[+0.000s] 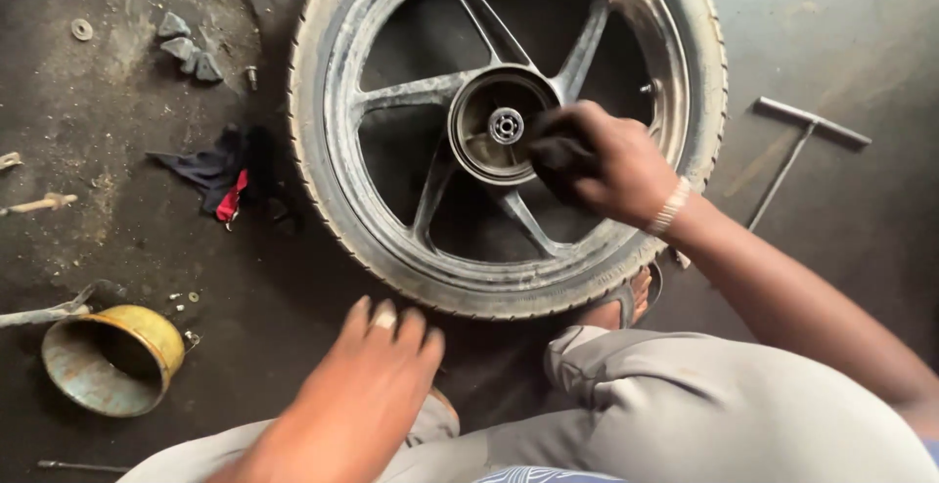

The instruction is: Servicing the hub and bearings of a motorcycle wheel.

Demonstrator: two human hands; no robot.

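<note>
A motorcycle wheel (391,239) with a black tyre and grey spoked alloy rim lies flat on the dirty floor. Its hub (494,121) with a bearing in the centre faces up. My right hand (611,165) is shut on a dark cloth (559,155) pressed against the hub's right edge; a metal bracelet is on that wrist. My left hand (377,380) rests with fingers together on my knee, just below the tyre's near edge, holding nothing. My grey trousers fill the bottom of the view.
A T-handle wrench (797,146) lies right of the wheel. A yellow metal funnel-like can (112,361) sits at lower left beside small bolts. A dark rag with red (220,175) lies left of the tyre; stones (186,48) and loose tools lie farther left.
</note>
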